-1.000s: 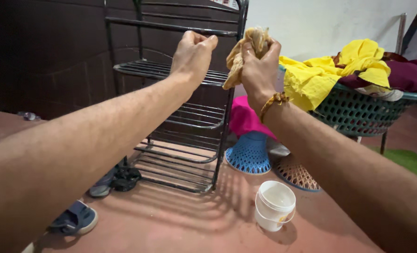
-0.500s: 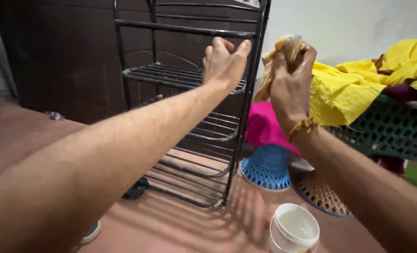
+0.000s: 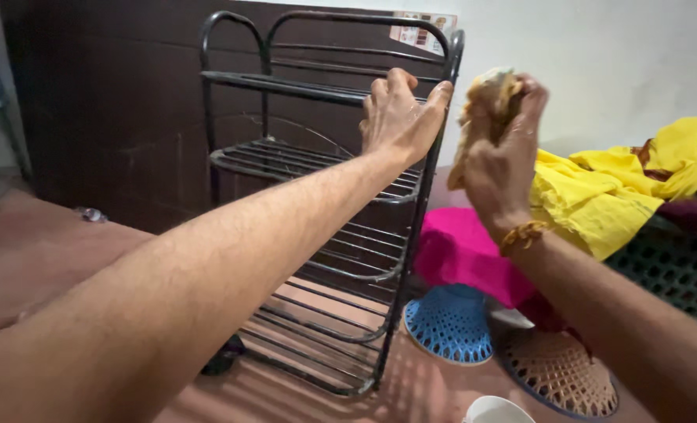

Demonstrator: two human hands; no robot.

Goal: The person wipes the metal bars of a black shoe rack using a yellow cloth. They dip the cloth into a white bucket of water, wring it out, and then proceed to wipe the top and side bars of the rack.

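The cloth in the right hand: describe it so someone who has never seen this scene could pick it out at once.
Start at the tall black metal rack in the middle. Just right of its upper right post, the right hand is raised, gripping a bunched cloth. It is a dull tan-yellow and crumpled small, unlike the bright yellow fabric heaped on the green basket and the pink cloth lower down.
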